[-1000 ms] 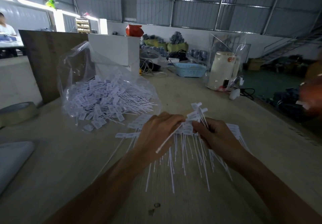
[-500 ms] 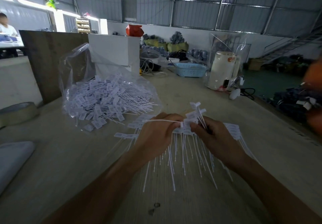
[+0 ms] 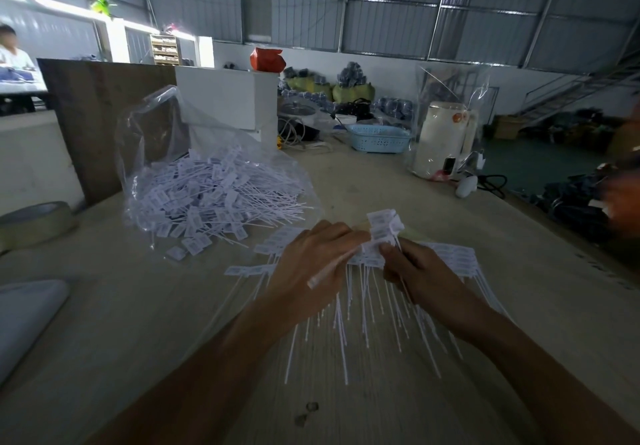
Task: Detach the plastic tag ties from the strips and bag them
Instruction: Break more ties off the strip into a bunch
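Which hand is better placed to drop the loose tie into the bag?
Probably the left hand. It already pinches a single tie, and the open bag lies on its side of the table. The right hand grips the strips.

Orange blur (image 3: 625,199) at right edge: unidentifiable. Tag print (image 3: 239,270) too small to read. Left fingertips hidden behind tags.

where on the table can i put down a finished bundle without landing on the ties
Bare table lies left of the left hand, between the clear bag and the grey pad. More lies beyond both hands toward the blue basket. Around the right hand the strips of ties crowd it.
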`<state>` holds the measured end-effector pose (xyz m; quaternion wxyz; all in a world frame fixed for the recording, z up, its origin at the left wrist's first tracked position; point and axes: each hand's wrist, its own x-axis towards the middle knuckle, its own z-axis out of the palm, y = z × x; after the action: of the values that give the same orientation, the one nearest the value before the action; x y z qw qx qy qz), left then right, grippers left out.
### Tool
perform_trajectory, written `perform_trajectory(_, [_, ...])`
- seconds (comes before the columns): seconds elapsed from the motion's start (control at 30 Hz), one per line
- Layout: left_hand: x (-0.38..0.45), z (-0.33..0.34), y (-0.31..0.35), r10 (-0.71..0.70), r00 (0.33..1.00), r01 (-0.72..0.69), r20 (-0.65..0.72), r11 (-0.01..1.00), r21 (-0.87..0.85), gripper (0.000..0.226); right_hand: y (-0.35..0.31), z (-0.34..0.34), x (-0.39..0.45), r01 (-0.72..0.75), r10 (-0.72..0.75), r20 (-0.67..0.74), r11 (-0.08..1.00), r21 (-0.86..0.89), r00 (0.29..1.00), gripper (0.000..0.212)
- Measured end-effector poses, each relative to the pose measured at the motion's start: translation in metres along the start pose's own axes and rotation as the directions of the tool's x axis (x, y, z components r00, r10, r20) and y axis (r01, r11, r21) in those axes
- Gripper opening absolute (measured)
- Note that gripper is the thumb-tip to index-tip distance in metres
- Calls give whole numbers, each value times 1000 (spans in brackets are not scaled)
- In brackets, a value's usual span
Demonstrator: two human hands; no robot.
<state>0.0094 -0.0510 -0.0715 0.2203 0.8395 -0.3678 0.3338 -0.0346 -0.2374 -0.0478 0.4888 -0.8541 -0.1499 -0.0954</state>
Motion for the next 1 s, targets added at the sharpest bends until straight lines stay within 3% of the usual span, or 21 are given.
perform_trajectory(0.1, [2, 0, 5, -55, 996, 49, -74, 996, -80, 26, 0, 0, -2, -14, 12, 19, 998, 69, 1000, 46])
perform_trajectory(0.23, [3, -1, 7, -80, 991, 67, -104, 990, -124, 25, -1, -1, -3, -83, 77, 31, 962, 259, 997, 34])
perform_trajectory(0.4, [2, -1, 12, -91, 986, 67, -143, 985, -161, 28, -1, -2, -1, -131, 143, -23, 952, 275, 989, 38])
perform_trajectory(0.7, [3, -6, 16, -92, 991, 66, -97, 967, -245, 26, -2, -2, -3, -162, 156, 49, 904, 396, 987, 36])
perform_trajectory(0.87, [1, -5, 17, -105, 992, 83, -75, 962, -260, 30, 4, -5, 3, -228, 243, 35, 837, 498, 969, 34])
perform_trajectory(1.0, [0, -3, 14, -148, 988, 131, -49, 956, -262, 38, 6, -4, 1, -191, 166, 95, 838, 511, 981, 36])
